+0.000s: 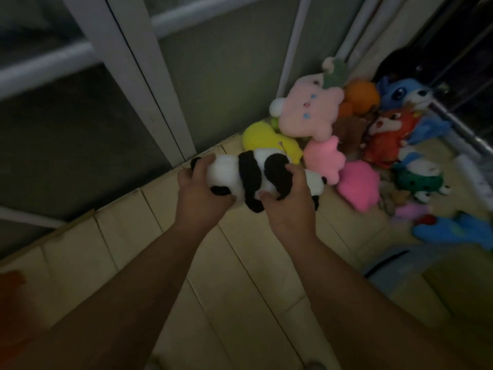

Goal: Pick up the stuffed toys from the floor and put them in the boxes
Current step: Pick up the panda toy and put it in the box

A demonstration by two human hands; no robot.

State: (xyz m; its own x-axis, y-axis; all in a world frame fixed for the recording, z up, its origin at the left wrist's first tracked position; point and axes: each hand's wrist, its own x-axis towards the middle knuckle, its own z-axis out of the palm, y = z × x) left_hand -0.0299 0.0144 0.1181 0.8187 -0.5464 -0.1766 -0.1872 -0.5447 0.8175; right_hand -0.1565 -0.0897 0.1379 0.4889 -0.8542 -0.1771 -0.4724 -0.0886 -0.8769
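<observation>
one panda toy [253, 177] between two hands [202, 193] [289, 201]

Both hands, left [198, 188] and right [289, 194], grip a panda toy [248, 172] beside a heap of stuffed toys [354, 134].

Two hands, left [198, 188] and right [289, 194]; one panda toy [253, 177]; a heap of roughly a dozen other stuffed toys [354, 134], exact count unclear.

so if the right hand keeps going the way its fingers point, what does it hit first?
The right hand, gripping the panda with the left hand, points up and away toward the pile. Likely first contact is the yellow plush just beyond the panda, though depth is unclear.
</observation>
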